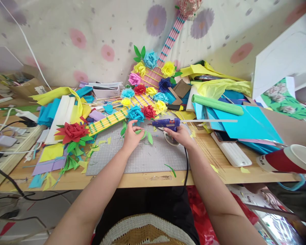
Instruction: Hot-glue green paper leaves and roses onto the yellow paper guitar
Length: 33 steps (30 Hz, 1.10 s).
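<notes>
My right hand (180,135) is closed round the grip of a blue glue gun (165,123), whose nozzle points left over the grey cutting mat (148,156). My left hand (131,136) pinches a small green paper leaf (138,131) just below a blue paper flower (135,113). More green leaves (150,137) lie between my hands. Behind them stands a paper guitar (153,73) covered with blue, red, yellow and pink paper flowers.
A red paper flower with green leaves (71,132) lies at the left. Paper sheets, a green roll (216,104) and a teal sheet (244,122) pile up at the right. A red-and-white cup (285,160) sits on the right edge. Cables run at the left.
</notes>
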### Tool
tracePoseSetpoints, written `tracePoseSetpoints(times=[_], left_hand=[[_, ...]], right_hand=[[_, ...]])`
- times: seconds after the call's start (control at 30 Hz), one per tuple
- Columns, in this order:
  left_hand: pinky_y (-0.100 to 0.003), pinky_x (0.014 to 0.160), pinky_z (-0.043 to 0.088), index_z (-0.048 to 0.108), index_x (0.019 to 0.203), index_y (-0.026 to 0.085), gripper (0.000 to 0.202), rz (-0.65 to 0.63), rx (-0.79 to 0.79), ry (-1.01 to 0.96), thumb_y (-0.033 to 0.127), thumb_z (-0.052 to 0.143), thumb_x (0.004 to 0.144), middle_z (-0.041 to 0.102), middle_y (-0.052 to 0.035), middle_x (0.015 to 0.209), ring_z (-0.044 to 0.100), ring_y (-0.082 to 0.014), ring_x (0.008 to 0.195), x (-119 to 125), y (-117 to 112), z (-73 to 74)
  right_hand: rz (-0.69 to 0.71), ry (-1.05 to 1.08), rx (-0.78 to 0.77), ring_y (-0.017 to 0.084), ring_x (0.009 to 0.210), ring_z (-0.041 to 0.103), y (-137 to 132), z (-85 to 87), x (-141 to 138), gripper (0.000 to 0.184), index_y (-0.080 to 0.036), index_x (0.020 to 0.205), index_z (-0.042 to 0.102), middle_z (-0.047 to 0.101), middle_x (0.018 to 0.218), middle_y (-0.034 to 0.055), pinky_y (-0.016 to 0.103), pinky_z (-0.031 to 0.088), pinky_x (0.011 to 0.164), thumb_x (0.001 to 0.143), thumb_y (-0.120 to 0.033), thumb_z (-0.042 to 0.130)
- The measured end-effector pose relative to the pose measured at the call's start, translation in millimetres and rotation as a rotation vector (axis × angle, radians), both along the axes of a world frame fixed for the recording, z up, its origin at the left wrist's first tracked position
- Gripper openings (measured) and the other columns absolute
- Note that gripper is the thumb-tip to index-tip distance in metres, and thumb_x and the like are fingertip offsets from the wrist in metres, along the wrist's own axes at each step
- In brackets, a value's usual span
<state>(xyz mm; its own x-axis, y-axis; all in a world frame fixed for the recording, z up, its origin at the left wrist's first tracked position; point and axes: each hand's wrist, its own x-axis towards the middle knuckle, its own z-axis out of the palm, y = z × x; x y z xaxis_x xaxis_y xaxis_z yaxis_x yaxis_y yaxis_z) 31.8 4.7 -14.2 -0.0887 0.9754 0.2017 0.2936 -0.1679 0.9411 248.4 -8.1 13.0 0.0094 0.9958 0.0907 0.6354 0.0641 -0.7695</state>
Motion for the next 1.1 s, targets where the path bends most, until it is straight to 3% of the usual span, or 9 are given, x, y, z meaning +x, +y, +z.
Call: tracePoseSetpoints(times=[0.27, 0.67, 1.1], left_hand=[[-0.034, 0.079, 0.047, 0.042, 0.106, 0.022, 0.045, -0.001, 0.019, 0.040, 0.019, 0.063, 0.067, 0.066, 0.0009, 0.076, 0.066, -0.0161, 0.078, -0.8, -1.3, 1.0], [-0.033, 0.080, 0.045, 0.041, 0.107, 0.022, 0.045, 0.002, 0.005, 0.055, 0.021, 0.063, 0.068, 0.067, 0.0004, 0.077, 0.064, -0.0155, 0.079, -0.8, -3.0, 3.7], [-0.034, 0.081, 0.046, 0.042, 0.107, 0.022, 0.045, -0.026, 0.013, 0.052, 0.018, 0.063, 0.068, 0.066, 0.0007, 0.076, 0.065, -0.0158, 0.079, -0.4, -3.3, 2.7]], right_hand=[[0.038, 0.064, -0.103, 0.017, 0.059, 0.052, -2.7, 3.6, 2.6, 0.041, -0.018, 0.076, 0.065, 0.054, 0.055, 0.0007, 0.027, 0.041, 0.054, 0.067, -0.057, 0.060], [0.031, -0.022, -0.085, 0.014, 0.056, 0.050, -2.6, 6.2, 1.4, 0.038, -0.017, 0.061, 0.059, 0.054, 0.056, 0.0010, 0.025, 0.039, 0.053, 0.067, -0.055, 0.060], [0.000, 0.013, -0.061, 0.017, 0.065, 0.056, -1.2, 1.5, 2.7, 0.039, -0.018, 0.081, 0.066, 0.061, 0.066, 0.0031, 0.027, 0.042, 0.057, 0.069, -0.055, 0.061]])
